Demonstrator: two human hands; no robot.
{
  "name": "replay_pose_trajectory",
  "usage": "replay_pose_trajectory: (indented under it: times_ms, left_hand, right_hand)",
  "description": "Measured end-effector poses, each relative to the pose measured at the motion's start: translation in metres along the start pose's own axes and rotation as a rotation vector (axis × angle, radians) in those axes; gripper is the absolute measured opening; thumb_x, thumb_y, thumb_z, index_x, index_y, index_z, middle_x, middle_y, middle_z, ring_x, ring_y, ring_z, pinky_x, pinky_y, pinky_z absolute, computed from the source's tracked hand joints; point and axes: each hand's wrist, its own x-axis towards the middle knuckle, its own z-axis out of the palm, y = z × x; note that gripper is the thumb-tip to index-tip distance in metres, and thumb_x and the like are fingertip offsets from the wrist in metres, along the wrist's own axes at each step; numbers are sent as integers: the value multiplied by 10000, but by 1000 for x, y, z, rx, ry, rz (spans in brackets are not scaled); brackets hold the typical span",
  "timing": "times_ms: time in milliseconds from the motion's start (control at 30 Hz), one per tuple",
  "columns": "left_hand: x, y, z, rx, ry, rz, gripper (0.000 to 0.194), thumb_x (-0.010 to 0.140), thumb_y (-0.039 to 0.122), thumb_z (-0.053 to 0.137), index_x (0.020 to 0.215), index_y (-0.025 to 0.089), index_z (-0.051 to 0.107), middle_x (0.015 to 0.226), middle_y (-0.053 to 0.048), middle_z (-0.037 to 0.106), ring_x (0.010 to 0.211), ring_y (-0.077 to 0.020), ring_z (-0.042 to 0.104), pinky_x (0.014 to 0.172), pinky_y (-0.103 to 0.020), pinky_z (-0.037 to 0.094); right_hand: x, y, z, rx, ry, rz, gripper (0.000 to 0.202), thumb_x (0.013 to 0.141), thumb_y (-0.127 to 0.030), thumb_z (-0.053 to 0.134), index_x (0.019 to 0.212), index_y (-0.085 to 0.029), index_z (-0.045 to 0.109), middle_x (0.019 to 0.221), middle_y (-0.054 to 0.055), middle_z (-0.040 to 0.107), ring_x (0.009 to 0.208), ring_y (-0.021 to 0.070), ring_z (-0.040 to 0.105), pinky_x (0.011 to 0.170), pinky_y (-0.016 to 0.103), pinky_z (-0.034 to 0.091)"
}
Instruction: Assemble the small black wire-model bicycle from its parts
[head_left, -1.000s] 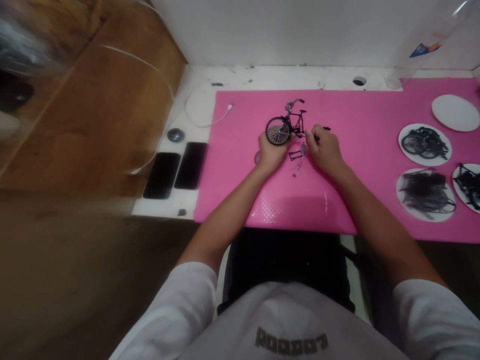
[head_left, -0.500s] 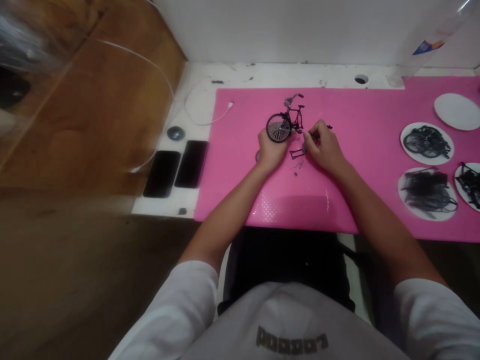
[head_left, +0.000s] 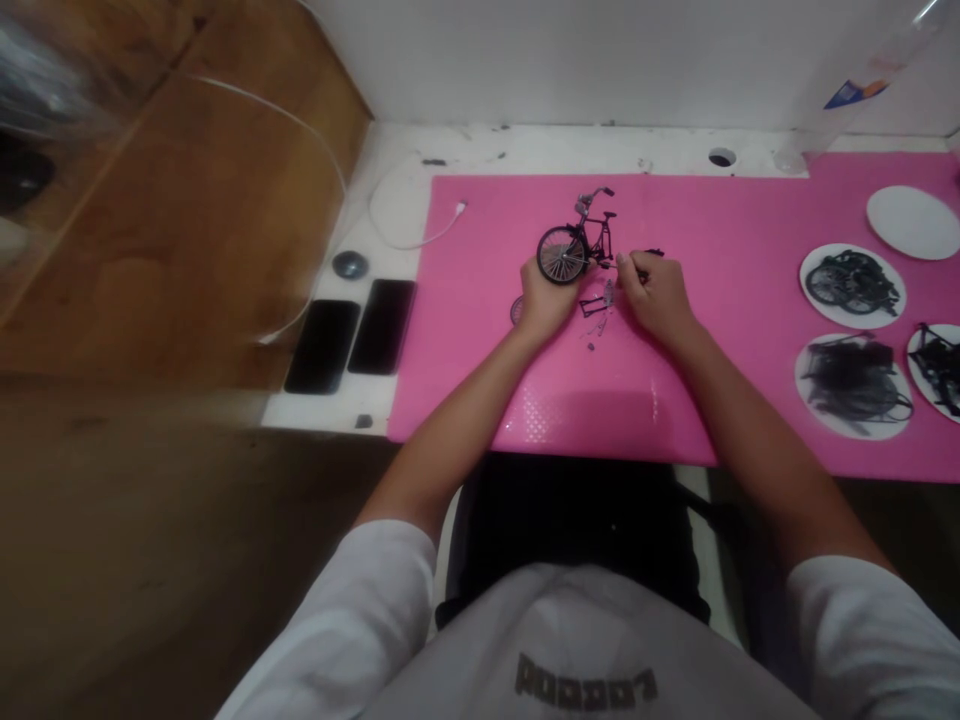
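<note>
A small black model bicycle [head_left: 598, 235] with one spoked wheel [head_left: 562, 255] at its left is held above the pink mat [head_left: 480, 260]. My left hand [head_left: 549, 300] grips it from below, partly behind the wheel. My right hand [head_left: 656, 290] is closed in a pinch at the lower right of the bicycle, on a thin metal tool whose shaft points left toward the frame. A black rectangular part [head_left: 592, 308] and a few tiny pieces lie on the mat between my hands. Another wheel [head_left: 516, 310] shows partly behind my left wrist.
Plates of black parts [head_left: 810, 318] stand at the right, with a bare white plate [head_left: 913, 222] behind them. Two dark phones [head_left: 322, 347], a round dark object [head_left: 350, 265] and a white cable [head_left: 420, 246] lie at the left. A clear bottle [head_left: 862, 95] stands at the back right.
The bicycle and my left hand have shifted slightly right. My right hand has moved a little right and down, and more of the thin shaft shows at its fingertips.
</note>
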Motion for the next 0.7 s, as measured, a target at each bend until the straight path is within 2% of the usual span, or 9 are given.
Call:
replay_pose_trajectory:
  times_ms: [167, 300, 400, 500, 600, 700]
  left_hand:
    - [5, -6, 3, -49, -15, -17, 374, 792, 444, 983, 994, 174, 819, 1112, -153, 857, 1166, -286, 801, 1106, -454, 633]
    - [9, -14, 6, -101, -34, -31, 338, 799, 374, 962, 1044, 183, 829, 1145, -130, 860, 1166, -265, 804, 1114, -448, 625]
    - [11, -15, 5, -143, -40, -51, 317, 805, 353, 955, 1051, 191, 836, 1147, -123, 861, 1166, -268, 809, 1112, -450, 628]
    - [13, -11, 1, -173, -48, -75, 333, 795, 362, 967, 1052, 191, 842, 1146, -126, 862, 1173, -281, 811, 1105, -464, 637]
    - [15, -8, -3, -180, -56, -80, 373, 776, 380, 982, 1070, 193, 850, 1159, -132, 862, 1195, -298, 805, 1110, -488, 638]
    - [16, -12, -4, -188, -75, -63, 406, 768, 400, 987, 1093, 196, 854, 1187, -136, 860, 1198, -305, 806, 1119, -504, 636]
  right_hand:
    - [-1, -4, -1, 115, 136, -1, 697, 1113, -805, 342, 939, -235, 704, 846, 60, 684, 817, 232, 657, 860, 420, 554]
    - [-2, -3, 4, 193, 171, -19, 658, 1117, -790, 357, 1121, -240, 718, 933, 67, 692, 901, 246, 696, 910, 441, 592]
    - [-2, -2, 7, 194, 146, -20, 584, 1077, -787, 505, 1177, -251, 715, 886, 47, 660, 890, 251, 690, 887, 442, 607]
    - [-2, -3, 10, 185, 123, -41, 580, 1005, -780, 653, 1227, -248, 723, 914, 56, 694, 897, 263, 699, 840, 432, 614]
    - [-2, -5, 11, 181, 131, -75, 562, 999, -748, 675, 1212, -233, 746, 1004, 90, 751, 949, 276, 723, 828, 417, 606]
    - [-2, -6, 11, 175, 146, -87, 502, 1018, -696, 670, 1164, -227, 773, 1027, 100, 780, 862, 247, 713, 784, 399, 585]
